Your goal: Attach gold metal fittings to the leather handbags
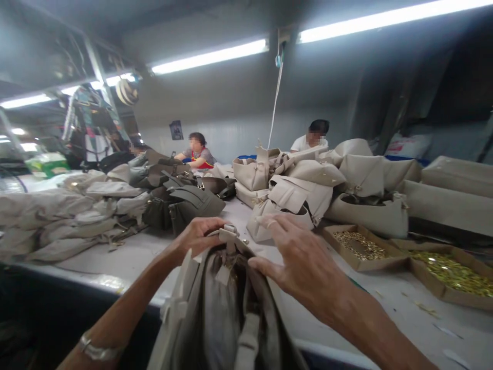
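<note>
An open beige handbag [223, 318] with a grey lining stands upright right in front of me, its mouth facing up. At its far end, a strap tab with a metal fitting [230, 229] sticks up. My left hand [200, 235] grips the bag's rim beside that tab, fingers partly hidden behind it. On the other side, my right hand [298, 252] is open, its fingers stretched out and its thumb close to the bag's right rim; I cannot tell whether it touches. A short buckle strap [248, 341] lies over the near part of the bag's mouth.
Beige bags [288, 190] are heaped beyond my right hand, with dark bags [192, 205] and beige pieces [69, 210] to the left. Cardboard trays hold small brass fittings [358, 245] and yellow-gold pieces [450, 270]. Two people [199, 153] sit across the table [327, 324].
</note>
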Motion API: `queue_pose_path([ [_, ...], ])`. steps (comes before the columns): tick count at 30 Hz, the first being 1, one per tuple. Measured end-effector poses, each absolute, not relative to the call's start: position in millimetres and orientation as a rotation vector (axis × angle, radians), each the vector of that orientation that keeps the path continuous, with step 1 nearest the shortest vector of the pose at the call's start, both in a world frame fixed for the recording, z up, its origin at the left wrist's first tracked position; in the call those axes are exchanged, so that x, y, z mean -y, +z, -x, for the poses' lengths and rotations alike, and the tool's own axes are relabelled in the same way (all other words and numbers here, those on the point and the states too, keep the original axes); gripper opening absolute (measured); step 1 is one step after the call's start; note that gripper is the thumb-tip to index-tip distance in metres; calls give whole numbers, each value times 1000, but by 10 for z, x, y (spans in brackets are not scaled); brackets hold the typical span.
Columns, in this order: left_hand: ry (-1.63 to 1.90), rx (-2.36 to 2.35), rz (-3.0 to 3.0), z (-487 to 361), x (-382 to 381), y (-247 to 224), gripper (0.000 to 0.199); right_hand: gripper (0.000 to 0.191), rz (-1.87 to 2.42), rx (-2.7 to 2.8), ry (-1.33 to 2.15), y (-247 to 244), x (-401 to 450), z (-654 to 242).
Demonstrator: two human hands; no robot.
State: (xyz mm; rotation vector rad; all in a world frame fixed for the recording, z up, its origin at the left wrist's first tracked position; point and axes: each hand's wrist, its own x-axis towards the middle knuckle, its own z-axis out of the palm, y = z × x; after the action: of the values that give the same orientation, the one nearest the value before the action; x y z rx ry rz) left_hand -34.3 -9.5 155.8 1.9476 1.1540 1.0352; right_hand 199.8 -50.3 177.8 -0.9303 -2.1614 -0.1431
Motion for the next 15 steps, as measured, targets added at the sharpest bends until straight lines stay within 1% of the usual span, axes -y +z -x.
queue_pose_path([
  [2, 878, -1150, -1967, 350, -56, 1663, 36, 33, 963, 2265, 130, 1583, 373, -1937],
  [3, 813, -1161, -1977, 354, -108, 1722, 35, 28, 1000, 2288, 265, 1459, 321, -1879],
  [5, 767, -1212, -2013, 355, -124, 1879, 32, 19, 1114, 2230, 422, 1218, 263, -1733],
  [7, 948, -1320, -2060, 318, 27, 2074, 26, 23, 1206, 2086, 448, 1040, 262, -1577],
  [9, 1399, -1498, -2072, 204, 337, 2233, 20, 32, 1210, 1961, 460, 940, 287, -1448],
  [10, 1557, -1559, -2049, 121, 523, 2268, 19, 38, 1176, 1921, 462, 912, 301, -1401],
  [12, 1415, -1572, -2170, -56, 860, 2209, 27, 47, 1093, 1868, 455, 876, 320, -1343],
  [14, 1078, -1523, -2131, -173, 1042, 1994, 28, 50, 1026, 1839, 453, 848, 334, -1319],
  [15, 980, -1521, -2084, -189, 1057, 1856, 30, 49, 1004, 1829, 448, 834, 342, -1313],
])
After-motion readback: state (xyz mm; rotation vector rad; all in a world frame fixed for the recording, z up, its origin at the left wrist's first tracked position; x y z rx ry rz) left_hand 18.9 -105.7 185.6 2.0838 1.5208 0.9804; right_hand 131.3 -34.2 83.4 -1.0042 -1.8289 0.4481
